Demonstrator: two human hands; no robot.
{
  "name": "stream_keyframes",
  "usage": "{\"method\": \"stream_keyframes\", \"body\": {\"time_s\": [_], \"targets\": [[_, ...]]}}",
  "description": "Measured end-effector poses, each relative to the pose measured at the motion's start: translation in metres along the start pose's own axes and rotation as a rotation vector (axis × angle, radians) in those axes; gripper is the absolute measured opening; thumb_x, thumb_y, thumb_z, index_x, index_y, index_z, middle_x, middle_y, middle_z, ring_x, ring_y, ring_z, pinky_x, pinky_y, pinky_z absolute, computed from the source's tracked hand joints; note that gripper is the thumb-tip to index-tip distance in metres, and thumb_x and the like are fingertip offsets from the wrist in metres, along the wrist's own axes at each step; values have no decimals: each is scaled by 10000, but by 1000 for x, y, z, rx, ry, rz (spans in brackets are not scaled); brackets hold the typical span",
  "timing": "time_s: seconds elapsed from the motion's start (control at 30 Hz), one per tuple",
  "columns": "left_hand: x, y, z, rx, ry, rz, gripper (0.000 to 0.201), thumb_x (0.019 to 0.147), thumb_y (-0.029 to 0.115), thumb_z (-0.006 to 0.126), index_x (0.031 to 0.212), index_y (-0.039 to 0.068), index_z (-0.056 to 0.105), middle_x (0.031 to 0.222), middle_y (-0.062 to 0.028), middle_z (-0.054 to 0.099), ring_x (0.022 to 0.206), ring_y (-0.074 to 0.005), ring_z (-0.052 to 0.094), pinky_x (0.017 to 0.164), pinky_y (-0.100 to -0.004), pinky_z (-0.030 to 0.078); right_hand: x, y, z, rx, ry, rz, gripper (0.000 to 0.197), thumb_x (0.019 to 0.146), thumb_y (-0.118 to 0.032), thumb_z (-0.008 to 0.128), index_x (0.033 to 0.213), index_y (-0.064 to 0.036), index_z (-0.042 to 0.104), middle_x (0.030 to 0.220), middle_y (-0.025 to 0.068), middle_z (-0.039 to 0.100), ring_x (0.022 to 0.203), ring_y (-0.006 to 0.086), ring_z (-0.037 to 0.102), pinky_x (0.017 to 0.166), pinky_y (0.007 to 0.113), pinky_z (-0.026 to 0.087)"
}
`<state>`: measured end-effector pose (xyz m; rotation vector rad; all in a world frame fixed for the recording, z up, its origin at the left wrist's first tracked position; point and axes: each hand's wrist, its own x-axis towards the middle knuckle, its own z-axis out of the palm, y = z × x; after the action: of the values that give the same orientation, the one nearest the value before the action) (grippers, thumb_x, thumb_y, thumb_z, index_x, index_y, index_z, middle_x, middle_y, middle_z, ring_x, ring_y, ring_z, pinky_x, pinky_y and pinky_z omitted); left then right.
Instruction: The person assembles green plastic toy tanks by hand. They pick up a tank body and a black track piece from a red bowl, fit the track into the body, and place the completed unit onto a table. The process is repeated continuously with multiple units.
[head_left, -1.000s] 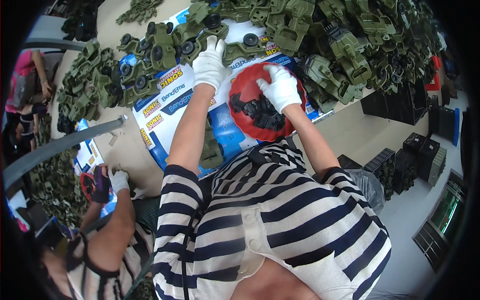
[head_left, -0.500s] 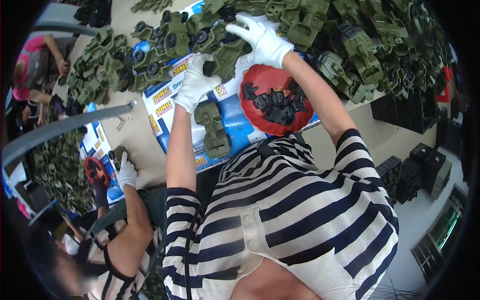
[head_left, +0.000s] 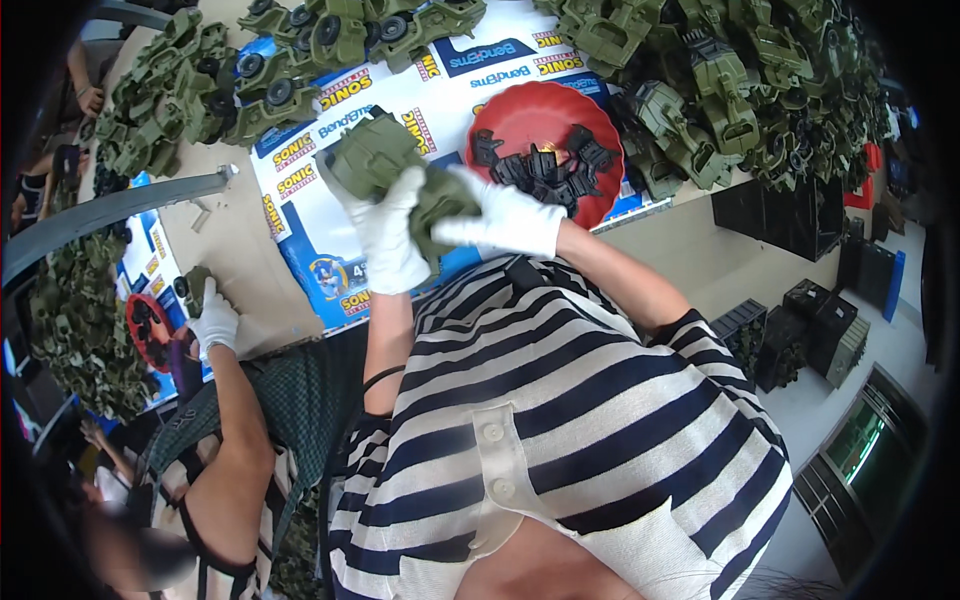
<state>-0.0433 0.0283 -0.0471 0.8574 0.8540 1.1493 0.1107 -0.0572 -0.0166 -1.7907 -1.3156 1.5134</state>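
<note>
While left hand (head_left: 391,238) and right hand (head_left: 512,222) pinch a toy truck (head_left: 373,156), the latter blocks part of a red bowl (head_left: 530,115), piled trucks (head_left: 722,110) at its two o'clock.

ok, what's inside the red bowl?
Loose black parts lie in the red bowl. What lies beneath them is covered, and the right hand hides the bowl's near-left edge.

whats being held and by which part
A green toy vehicle: left grip near its middle; right grip at its right end, too blurred to tell whether holding.
</note>
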Motion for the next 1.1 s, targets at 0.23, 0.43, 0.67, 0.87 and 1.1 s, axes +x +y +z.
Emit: {"method": "stream_keyframes", "body": {"time_s": [0.23,0.43,0.67,0.87,1.1], "targets": [[-16,38,-43,-471,-269,-564,513,918,171,683,1382,105,473,1201,-148,634,1037,-256,664,862,-413,595,30,42,-50,-291,318,134,703,777,-347,789,1331,13,547,1266,201,631,1167,299,618,1006,356,469],[-20,33,-49,-248,-314,-544,797,780,47,785,1452,110,361,1252,-123,591,1058,-244,649,879,-394,585,59,48,-36,-513,356,93,612,759,-259,760,1279,-2,567,1189,208,651,1115,302,634,981,362,480],[-22,28,-46,-256,-317,-570,1009,750,-57,768,1557,187,214,1411,-71,497,1172,-208,580,950,-369,520,61,99,-59,-167,748,-94,480,884,-114,633,1354,-116,535,1094,188,682,963,249,681,854,339,536],[-21,40,-39,-242,-364,-614,974,760,2,791,1545,172,241,1388,-71,512,1136,-204,598,925,-361,543,53,142,-97,371,559,169,432,933,-318,660,1266,-44,631,1021,90,718,859,123,658,774,289,529],[-21,32,-32,-194,-434,-645,877,776,127,822,1500,122,326,1335,-75,553,1109,-208,617,902,-362,554,43,139,-89,116,668,101,351,903,-188,704,1184,15,649,1071,94,705,912,145,660,820,287,528]]}}
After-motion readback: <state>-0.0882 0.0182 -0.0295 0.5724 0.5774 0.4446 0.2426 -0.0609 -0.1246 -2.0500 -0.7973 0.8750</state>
